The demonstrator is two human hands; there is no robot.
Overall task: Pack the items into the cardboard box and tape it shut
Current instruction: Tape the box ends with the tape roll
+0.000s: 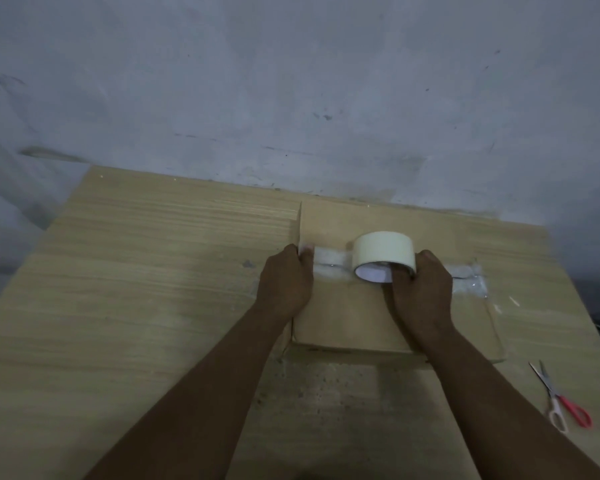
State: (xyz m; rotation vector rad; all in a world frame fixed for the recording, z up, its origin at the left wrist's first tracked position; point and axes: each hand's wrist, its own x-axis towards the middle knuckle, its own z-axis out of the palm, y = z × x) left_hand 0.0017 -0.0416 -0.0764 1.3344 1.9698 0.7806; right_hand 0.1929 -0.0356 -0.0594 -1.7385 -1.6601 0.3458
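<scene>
The cardboard box (343, 313) sits on the surface (136, 289), right of centre and far back against the wall (291, 81). The tape roll (383, 252) stands on the box's top, with the right hand (421, 292) gripping its right side. The left hand (286, 282) holds the box's left edge. The scissors (558, 400) lie on the surface, nearer and right of the box.

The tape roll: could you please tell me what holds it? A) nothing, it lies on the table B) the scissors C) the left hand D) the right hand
D: the right hand grips the tape roll on top of the box, while the left hand rests on the tape strip at the box's left edge.
</scene>
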